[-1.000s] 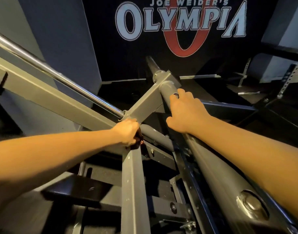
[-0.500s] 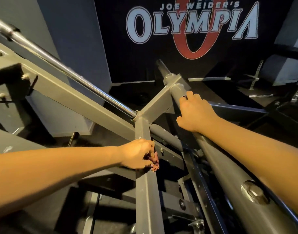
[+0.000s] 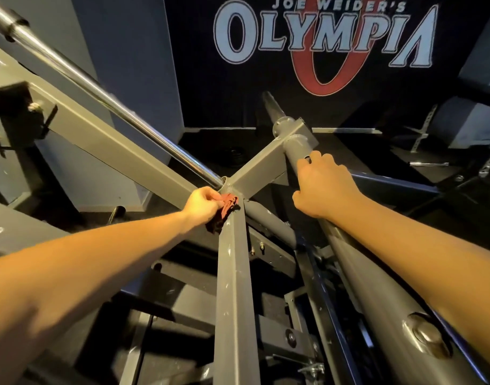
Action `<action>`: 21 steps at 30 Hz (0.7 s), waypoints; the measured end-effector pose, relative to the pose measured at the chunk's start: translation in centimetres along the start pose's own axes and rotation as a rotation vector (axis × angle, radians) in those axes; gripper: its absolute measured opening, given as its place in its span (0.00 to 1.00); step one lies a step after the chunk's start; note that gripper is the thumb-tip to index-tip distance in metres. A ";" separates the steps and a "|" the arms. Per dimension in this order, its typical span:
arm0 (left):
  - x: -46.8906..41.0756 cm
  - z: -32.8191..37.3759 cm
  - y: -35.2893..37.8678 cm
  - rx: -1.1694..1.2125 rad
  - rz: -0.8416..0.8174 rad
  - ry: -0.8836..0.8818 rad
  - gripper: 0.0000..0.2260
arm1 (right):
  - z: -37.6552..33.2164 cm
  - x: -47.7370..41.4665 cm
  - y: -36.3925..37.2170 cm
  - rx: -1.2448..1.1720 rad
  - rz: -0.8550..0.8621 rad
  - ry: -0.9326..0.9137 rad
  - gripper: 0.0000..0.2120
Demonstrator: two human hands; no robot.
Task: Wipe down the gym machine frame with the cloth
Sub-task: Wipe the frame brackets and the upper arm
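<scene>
The grey gym machine frame [image 3: 234, 287] fills the middle of the view, its square beams meeting at a welded joint just below centre. My left hand [image 3: 201, 204] grips a bunched red cloth [image 3: 227, 206] and presses it against the top of the upright beam right below that joint. Part of the cloth hangs in shadow under the hand. My right hand [image 3: 323, 187] rests on the thick round grey tube [image 3: 357, 276] to the right, fingers curled over it.
A chrome bar [image 3: 99, 93] runs from the upper left down into the joint. A black wall banner with white and red lettering [image 3: 321, 37] hangs behind. Dark brackets, bolts and plates sit below the beams. More racks stand at the far right [image 3: 488, 162].
My left hand slid down the upright beam with the cloth, then came back up to the joint. The right hand has kept its place on the round tube.
</scene>
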State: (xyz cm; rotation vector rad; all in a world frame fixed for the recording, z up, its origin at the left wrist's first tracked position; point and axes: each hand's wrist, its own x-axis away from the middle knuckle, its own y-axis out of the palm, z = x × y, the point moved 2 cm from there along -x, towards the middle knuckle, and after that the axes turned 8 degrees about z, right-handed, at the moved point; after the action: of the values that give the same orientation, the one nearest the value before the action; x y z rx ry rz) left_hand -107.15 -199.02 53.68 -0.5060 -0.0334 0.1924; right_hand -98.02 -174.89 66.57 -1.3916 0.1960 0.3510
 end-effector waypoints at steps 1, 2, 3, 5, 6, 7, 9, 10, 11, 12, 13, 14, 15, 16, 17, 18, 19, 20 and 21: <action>-0.2 -0.5 0.8 -0.022 0.028 -0.021 0.04 | 0.0 0.0 0.0 0.003 0.001 -0.002 0.24; -0.4 -0.8 1.3 -0.026 0.051 -0.030 0.05 | 0.0 -0.1 0.0 0.005 0.004 -0.004 0.24; -0.6 -0.9 1.5 -0.027 0.069 -0.026 0.07 | 0.0 -0.2 0.1 0.007 0.006 -0.007 0.24; -0.7 -0.7 1.3 -0.058 0.047 0.001 0.15 | 0.0 -0.2 0.2 0.008 0.003 -0.011 0.24; -0.7 -0.4 1.1 -0.096 0.017 0.022 0.19 | 0.1 -0.2 0.2 0.002 0.002 -0.012 0.24; -0.8 -0.2 1.0 -0.149 -0.011 0.043 0.22 | 0.1 -0.2 0.2 -0.005 0.002 -0.013 0.24; -1.0 0.1 0.9 -0.288 -0.024 0.095 0.19 | 0.1 -0.2 0.1 -0.016 0.003 -0.014 0.24; -1.1 0.2 0.9 -0.331 -0.027 0.106 0.16 | 0.0 -0.2 0.1 -0.022 -0.003 -0.013 0.25; -1.3 0.4 0.9 -0.343 -0.035 0.109 0.13 | 0.0 -0.1 0.1 -0.028 -0.011 -0.012 0.25; -1.4 0.5 0.8 -0.346 -0.054 0.111 0.11 | 0.0 -0.1 0.1 -0.033 -0.013 -0.009 0.25; -1.3 0.7 0.6 -0.353 -0.080 0.113 0.10 | 0.0 -0.2 0.2 -0.041 -0.014 -0.005 0.25; -0.9 0.8 0.2 -0.359 -0.117 0.115 0.09 | 0.0 -0.3 0.2 -0.055 -0.016 0.002 0.26; -0.2 0.7 -0.2 -0.359 -0.163 0.120 0.08 | 0.1 -0.3 0.2 -0.075 -0.022 0.011 0.26; 0.7 0.7 -0.8 -0.361 -0.221 0.131 0.07 | 0.2 -0.4 0.2 -0.095 -0.029 0.019 0.27; 1.8 0.4 -1.2 -0.365 -0.282 0.142 0.07 | 0.3 -0.4 0.2 -0.114 -0.036 0.025 0.26; 2.9 0.1 -1.6 -0.370 -0.334 0.155 0.08 | 0.4 -0.4 0.2 -0.134 -0.041 0.032 0.26; 4.1 -0.3 -1.9 -0.383 -0.369 0.169 0.08 | 0.5 -0.4 0.3 -0.158 -0.046 0.040 0.25; 5.0 -0.6 -2.2 -0.405 -0.390 0.190 0.07 | 0.5 -0.5 0.3 -0.183 -0.052 0.050 0.24; 5.9 -0.7 -2.3 -0.429 -0.389 0.223 0.07 | 0.6 -0.5 0.3 -0.204 -0.060 0.061 0.24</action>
State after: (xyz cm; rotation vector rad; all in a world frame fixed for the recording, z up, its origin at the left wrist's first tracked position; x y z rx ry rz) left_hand -100.95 -200.19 54.08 -0.9333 0.0460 -0.2599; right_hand -98.60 -174.35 66.53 -1.6072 0.1719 0.2843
